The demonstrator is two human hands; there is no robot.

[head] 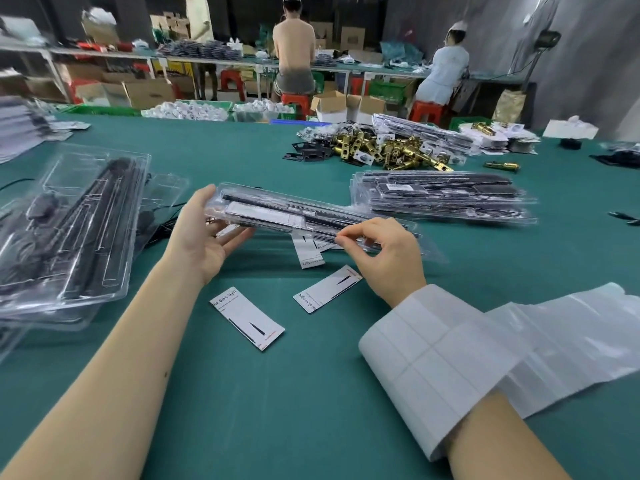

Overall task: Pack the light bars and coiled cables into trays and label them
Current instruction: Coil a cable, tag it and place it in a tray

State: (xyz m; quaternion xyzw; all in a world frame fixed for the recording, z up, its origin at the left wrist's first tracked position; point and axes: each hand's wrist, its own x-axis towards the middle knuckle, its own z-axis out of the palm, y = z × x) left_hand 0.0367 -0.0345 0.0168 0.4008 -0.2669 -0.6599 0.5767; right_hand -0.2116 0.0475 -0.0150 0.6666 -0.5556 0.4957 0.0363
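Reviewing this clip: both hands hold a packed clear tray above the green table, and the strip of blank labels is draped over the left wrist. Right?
Not quite. The head view shows the label strip draped over the right wrist, not the left. The rest stands: left hand and right hand hold the packed clear tray above the green table.

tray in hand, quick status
Left hand open, propping the clear tray. Right hand pinching its near edge. Loose paper cards lie on the mat below.

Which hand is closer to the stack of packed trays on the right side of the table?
Right. The right hand pinches the held tray just below-left of the stack of packed trays; the left hand supports the tray's far end.
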